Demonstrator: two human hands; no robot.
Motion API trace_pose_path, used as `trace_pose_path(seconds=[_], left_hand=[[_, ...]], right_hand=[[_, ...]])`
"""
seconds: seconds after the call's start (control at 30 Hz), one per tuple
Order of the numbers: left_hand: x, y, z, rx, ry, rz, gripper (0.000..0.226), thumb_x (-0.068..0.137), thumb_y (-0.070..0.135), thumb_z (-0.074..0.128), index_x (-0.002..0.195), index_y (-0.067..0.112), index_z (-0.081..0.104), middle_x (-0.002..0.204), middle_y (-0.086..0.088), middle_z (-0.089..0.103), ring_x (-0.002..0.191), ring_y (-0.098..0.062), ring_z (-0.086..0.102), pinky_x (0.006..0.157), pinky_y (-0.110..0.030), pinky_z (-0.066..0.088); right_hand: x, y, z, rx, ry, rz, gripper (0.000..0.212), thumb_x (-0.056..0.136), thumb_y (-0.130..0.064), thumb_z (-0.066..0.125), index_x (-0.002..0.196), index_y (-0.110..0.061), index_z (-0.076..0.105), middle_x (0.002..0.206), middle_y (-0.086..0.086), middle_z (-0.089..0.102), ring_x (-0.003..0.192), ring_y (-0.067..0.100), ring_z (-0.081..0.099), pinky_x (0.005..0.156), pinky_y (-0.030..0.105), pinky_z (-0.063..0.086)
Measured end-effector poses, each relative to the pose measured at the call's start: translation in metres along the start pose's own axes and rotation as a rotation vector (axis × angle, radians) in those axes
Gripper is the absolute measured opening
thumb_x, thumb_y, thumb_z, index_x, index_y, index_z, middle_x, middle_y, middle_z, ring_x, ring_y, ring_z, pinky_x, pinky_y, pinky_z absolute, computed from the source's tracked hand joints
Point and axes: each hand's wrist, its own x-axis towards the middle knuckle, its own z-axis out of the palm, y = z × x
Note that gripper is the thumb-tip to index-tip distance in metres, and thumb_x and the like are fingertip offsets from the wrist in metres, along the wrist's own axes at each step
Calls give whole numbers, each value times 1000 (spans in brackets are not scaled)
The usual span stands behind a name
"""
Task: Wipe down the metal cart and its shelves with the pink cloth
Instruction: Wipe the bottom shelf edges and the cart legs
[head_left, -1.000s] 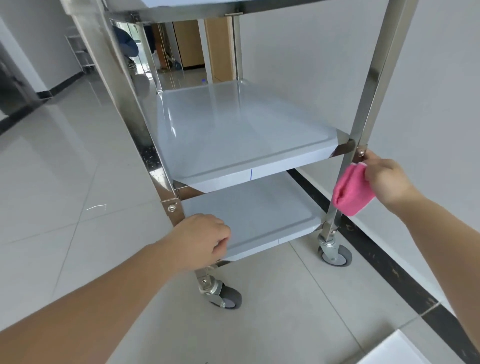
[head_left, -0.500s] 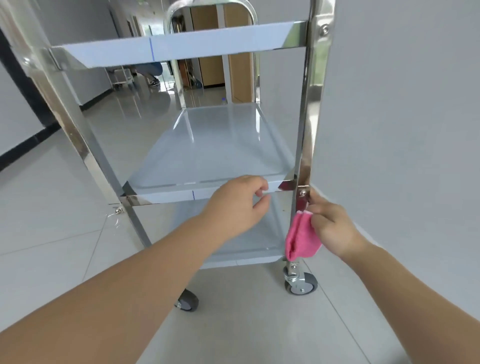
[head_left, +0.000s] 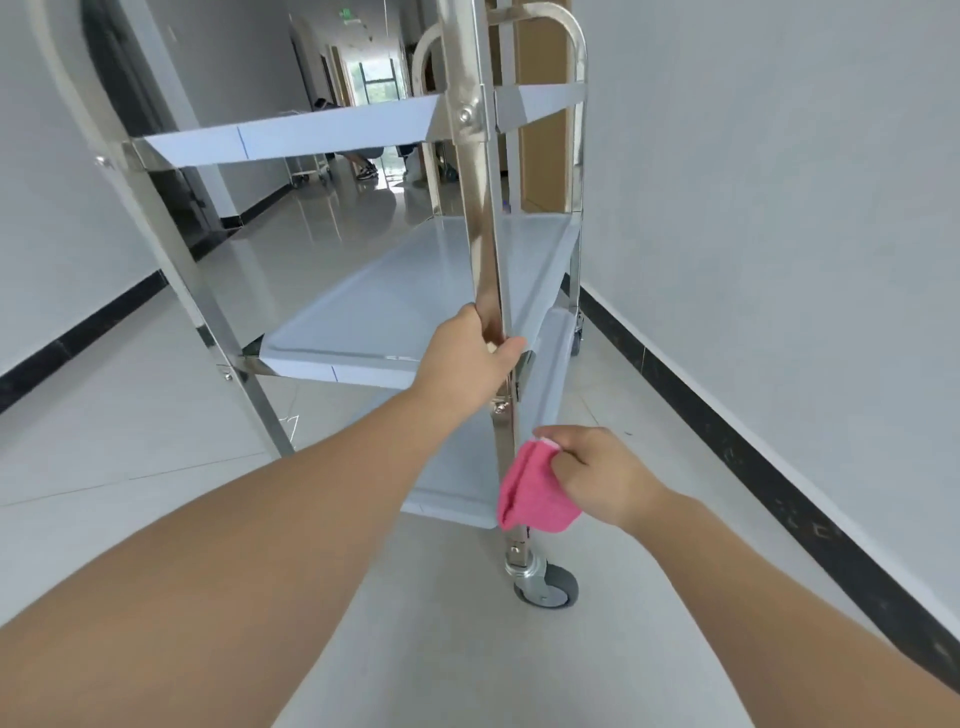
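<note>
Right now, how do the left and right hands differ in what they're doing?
The left hand grips the cart's near post bare, at middle-shelf height; the right hand holds the pink cloth against that post, lower down. Both are on the same post.

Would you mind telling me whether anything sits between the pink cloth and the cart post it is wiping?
Nothing visible does. The pink cloth, held in the right hand, lies directly against the near post; the left hand grips that post higher up.
</note>
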Motion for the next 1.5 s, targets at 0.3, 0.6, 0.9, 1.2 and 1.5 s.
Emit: trace_pose_path(seconds=[0.3, 0.6, 0.9, 1.2, 1.5], left_hand=[[16, -68, -65, -12, 32, -209, 19, 85, 27, 60, 97, 13, 56, 69, 10, 54, 63, -9, 53, 55, -22, 38], [41, -124, -114, -24, 47, -324, 22, 87, 28, 60, 103, 16, 52, 79, 6, 52, 69, -12, 51, 56, -21, 38], [45, -150, -127, 85, 152, -423, 41, 89, 36, 58, 116, 7, 47, 97, -3, 55, 90, -26, 56, 73, -30, 40], [-36, -175, -33, -150, -337, -293, 32, 81, 26, 68, 106, 19, 50, 94, 10, 54, 65, -10, 53, 55, -21, 39], [-3, -200, 9, -364, -468, -119, 32, 88, 21, 61, 118, 18, 53, 87, 10, 54, 64, 0, 51, 53, -10, 37]], right_hand=[[22, -8, 20, -16, 119, 125, 29, 85, -8, 38, 69, -28, 52, 58, -7, 51, 52, 10, 48, 48, 21, 32], [35, -20, 27, 56, 75, 177, 38, 87, -3, 33, 73, -31, 54, 61, -6, 51, 53, 13, 48, 48, 24, 36], [57, -36, 48, 41, 77, 174, 36, 87, -3, 31, 81, -27, 57, 64, -3, 52, 54, 16, 48, 48, 27, 38], [78, -46, 75, 31, 89, 244, 38, 87, -2, 31, 80, -29, 58, 65, -5, 55, 55, 13, 50, 50, 25, 38], [101, -58, 81, -88, 68, 398, 27, 80, 6, 32, 81, -5, 56, 67, 0, 50, 62, 16, 48, 48, 20, 37]])
